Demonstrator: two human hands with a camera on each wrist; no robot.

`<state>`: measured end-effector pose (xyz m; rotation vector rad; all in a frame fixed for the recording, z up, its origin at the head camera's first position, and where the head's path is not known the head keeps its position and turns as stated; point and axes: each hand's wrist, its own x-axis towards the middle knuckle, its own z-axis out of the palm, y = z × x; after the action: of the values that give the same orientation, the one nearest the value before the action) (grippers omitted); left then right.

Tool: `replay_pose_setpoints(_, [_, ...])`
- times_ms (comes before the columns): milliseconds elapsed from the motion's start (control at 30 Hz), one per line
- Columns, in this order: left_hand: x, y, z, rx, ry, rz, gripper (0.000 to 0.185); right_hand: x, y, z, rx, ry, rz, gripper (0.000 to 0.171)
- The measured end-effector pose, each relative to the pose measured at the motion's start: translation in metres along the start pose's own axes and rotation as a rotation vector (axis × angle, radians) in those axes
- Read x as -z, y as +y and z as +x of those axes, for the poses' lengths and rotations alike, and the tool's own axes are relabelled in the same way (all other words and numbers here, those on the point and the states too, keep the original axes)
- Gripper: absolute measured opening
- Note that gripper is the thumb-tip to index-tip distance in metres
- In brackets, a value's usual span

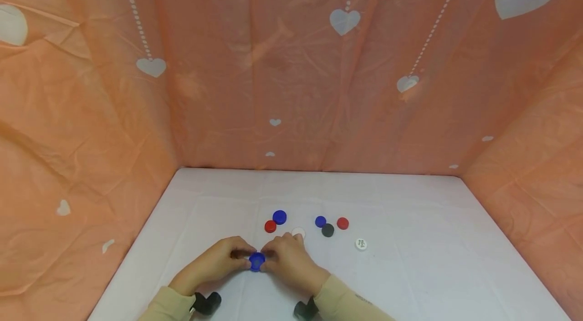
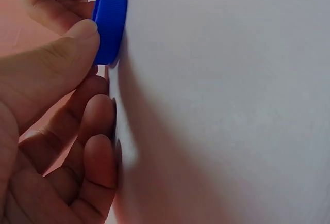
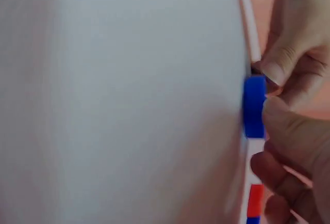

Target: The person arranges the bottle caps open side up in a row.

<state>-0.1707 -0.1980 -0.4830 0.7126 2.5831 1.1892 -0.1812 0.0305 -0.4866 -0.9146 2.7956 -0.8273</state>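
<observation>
Pinching one blue cap (image 1: 257, 261) from both sides, the left hand (image 1: 218, 263) and the right hand (image 1: 287, 260) meet at the near middle of the white counter (image 1: 410, 270), wrists low and forearms in beige sleeves angling in from the near edge. From the left wrist view the left thumb presses the rim of the blue cap (image 2: 109, 25) while the other fingers (image 2: 95, 131) curl loosely under, their tips against the counter surface. From the right wrist view the right thumb and a fingertip grasp the blue cap (image 3: 253, 106) at its edge. Beyond the held cap lie the loose ones: a red cap (image 1: 270, 226) and a larger blue cap (image 1: 280, 217) just behind it, a white cap (image 1: 298, 233) touching the right hand's knuckles, then further right a small blue cap (image 1: 321, 221), a black cap (image 1: 327, 230), another red cap (image 1: 342, 223), and a white printed cap (image 1: 361, 244) farthest right.
</observation>
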Motion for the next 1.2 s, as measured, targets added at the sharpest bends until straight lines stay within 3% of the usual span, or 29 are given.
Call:
replay_pose_setpoints(167, [0.002, 0.003, 0.004, 0.084, 0.006, -0.010, 0.029, 0.019, 0.012, -0.004, -0.083, 0.030, 0.146, 0.027])
replay_pose_setpoints(267, [0.001, 0.006, 0.011, 0.107, 0.044, -0.011, 0.028, 0.031, 0.024, -0.009, -0.121, 0.085, 0.166, 0.031])
replay_pose_setpoints(400, [-0.002, 0.013, 0.023, 0.092, 0.082, -0.023, 0.027, 0.040, 0.042, -0.015, -0.164, 0.146, 0.144, 0.033])
replay_pose_setpoints(667, [-0.014, 0.024, 0.051, 0.026, 0.105, -0.064, 0.030, 0.042, 0.062, -0.022, -0.141, 0.276, 0.035, 0.032])
replay_pose_setpoints(800, [-0.022, 0.028, 0.066, -0.010, 0.099, -0.013, 0.033, 0.043, 0.064, -0.024, -0.170, 0.268, 0.038, 0.032])
replay_pose_setpoints(1200, [-0.038, 0.033, 0.091, 0.018, 0.066, 0.039, 0.033, 0.040, 0.068, -0.022, -0.158, 0.247, -0.031, 0.033])
